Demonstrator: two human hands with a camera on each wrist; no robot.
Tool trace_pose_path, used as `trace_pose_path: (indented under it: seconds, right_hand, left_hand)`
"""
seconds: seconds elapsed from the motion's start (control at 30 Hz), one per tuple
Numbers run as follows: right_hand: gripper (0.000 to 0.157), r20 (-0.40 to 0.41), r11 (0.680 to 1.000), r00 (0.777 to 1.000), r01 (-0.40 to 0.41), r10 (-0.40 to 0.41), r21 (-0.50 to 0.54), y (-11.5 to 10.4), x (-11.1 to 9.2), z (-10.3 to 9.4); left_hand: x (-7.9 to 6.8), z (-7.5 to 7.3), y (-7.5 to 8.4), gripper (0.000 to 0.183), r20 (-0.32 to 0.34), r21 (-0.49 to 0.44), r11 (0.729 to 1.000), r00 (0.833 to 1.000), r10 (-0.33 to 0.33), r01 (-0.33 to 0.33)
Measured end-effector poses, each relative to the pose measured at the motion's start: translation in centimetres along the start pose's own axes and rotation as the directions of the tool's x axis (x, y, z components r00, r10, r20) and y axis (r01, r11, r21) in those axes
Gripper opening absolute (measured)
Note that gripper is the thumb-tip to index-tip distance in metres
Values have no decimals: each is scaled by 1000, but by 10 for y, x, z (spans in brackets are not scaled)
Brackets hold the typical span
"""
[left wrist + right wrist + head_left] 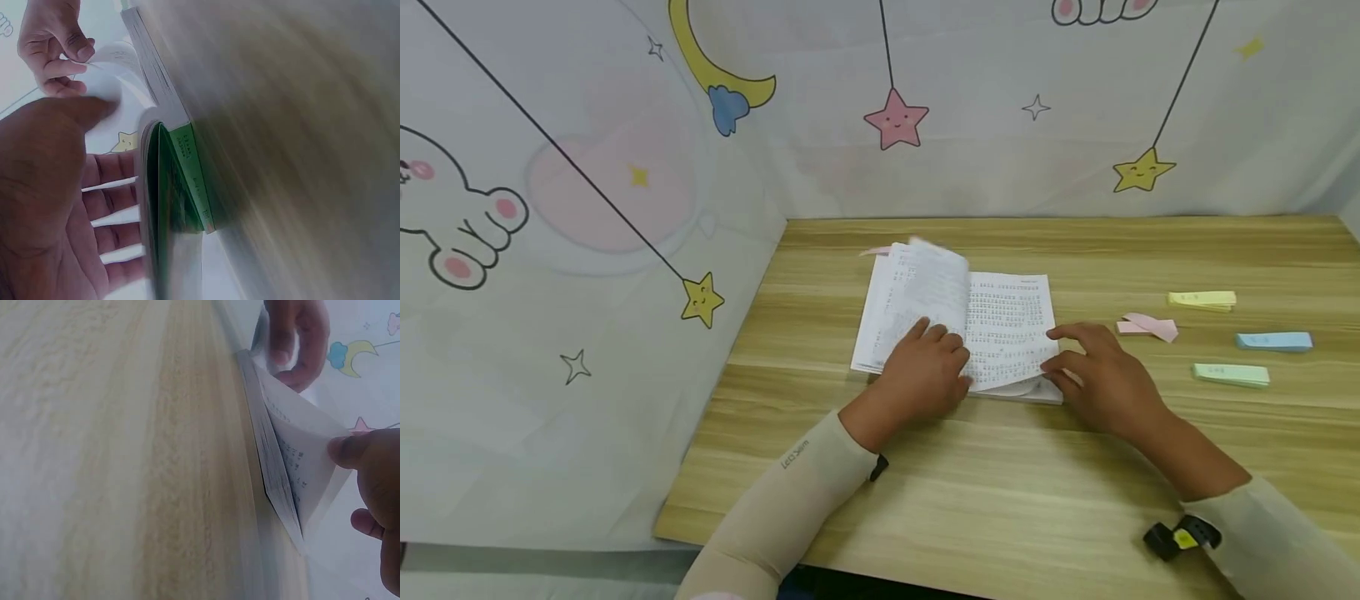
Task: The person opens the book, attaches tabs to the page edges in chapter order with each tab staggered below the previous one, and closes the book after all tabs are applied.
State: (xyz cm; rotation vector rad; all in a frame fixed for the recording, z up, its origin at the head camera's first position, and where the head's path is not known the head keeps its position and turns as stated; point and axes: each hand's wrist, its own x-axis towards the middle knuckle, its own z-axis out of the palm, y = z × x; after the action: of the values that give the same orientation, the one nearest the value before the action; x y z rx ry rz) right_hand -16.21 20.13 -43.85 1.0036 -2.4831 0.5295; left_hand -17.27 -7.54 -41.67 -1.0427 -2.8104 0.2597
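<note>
The book (1009, 321) lay open on the desk (1000, 492), its white pages dense with rows of small dark print. The left-hand leaves curved up at the binding; a pink tab (874, 251) projected at their top. The left hand (928, 371) rested on those leaves, fingers extended, slightly apart. The right hand (1103, 379) pinched the outer edge of the right-hand page (312, 462) between thumb and fingers, the lower corner raised.

The desk had a light wood grain. Right of the book lay 4 groups of strips: yellow (1202, 300), pink (1159, 327), blue (1273, 342) and green (1231, 375). A pale backdrop (970, 171) bore printed stars and 1 moon.

The left wrist view showed a green spine (192, 165), unseen from the head; the right wrist view showed print beneath the raised page.
</note>
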Motion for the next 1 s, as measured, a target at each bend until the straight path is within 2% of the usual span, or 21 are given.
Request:
trace_pose_path:
  seconds: [0.07,0.13,0.23,0.27,0.33,0.4,0.47,0.5,0.57,0.63,0.7,0.73,0.77,0.83,0.93,1.0]
  right_hand:
    - [23,-33,1000,999,8,-7,5,-1,1,-1]
    - [24,-49,1000,999,10,-9,11,-2,2,-2]
    - [30,-59,1000,998,-21,21,2,-4,3,-3]
    - [36,-56,999,997,-45,45,0,-5,3,-3]
    - [54,-49,995,994,-95,95,0,-6,2,-3]
    - [64,-34,994,993,-113,113,-6,-6,2,-3]
    - [59,-13,997,997,-81,82,6,-5,2,-2]
    - [53,-3,998,999,-54,54,8,-4,2,-2]
    - [39,14,1000,1000,0,0,5,-3,2,-1]
    - [28,14,1000,1000,28,-28,11,-3,1,-1]
    - [25,-3,1000,1000,21,-21,8,-3,0,-1]
    - [23,-15,1000,1000,15,-15,10,-3,0,-1]
    - [22,-25,1000,1000,7,-7,13,-3,0,-2]
    - [25,-51,1000,999,5,-4,18,-3,0,-2]
    - [27,-72,1000,997,-8,9,19,-4,2,-3]
    - [35,-77,999,996,-38,39,14,-4,2,-3]
  left_hand:
    - [0,1,2,52,30,-34,999,999,-35,36]
    - [2,3,3,60,51,-58,996,996,-70,73]
    - [4,5,4,52,54,-76,990,992,-113,117]
    - [4,6,4,49,37,-80,988,991,-129,132]
    - [5,8,4,55,-43,-100,981,984,-173,168]
    - [4,8,3,69,-148,-117,972,964,-219,203]
    - [4,7,0,82,-233,-96,970,943,-239,222]
    - [4,6,-1,86,-249,-80,973,941,-228,215]
    - [3,3,-3,76,-220,-15,989,964,-150,150]
    - [3,1,-2,55,-140,8,999,989,-39,41]
    - [3,0,-1,31,-45,-31,998,998,47,-49]
    - [2,1,0,20,-15,-53,996,998,67,-68]
    - [2,1,1,18,4,-80,995,998,67,-66]
    - [2,2,2,27,20,-111,993,999,41,-39]
    - [3,4,2,41,15,-104,995,1000,-3,5]
    - [4,5,2,41,5,-118,993,1000,-30,31]
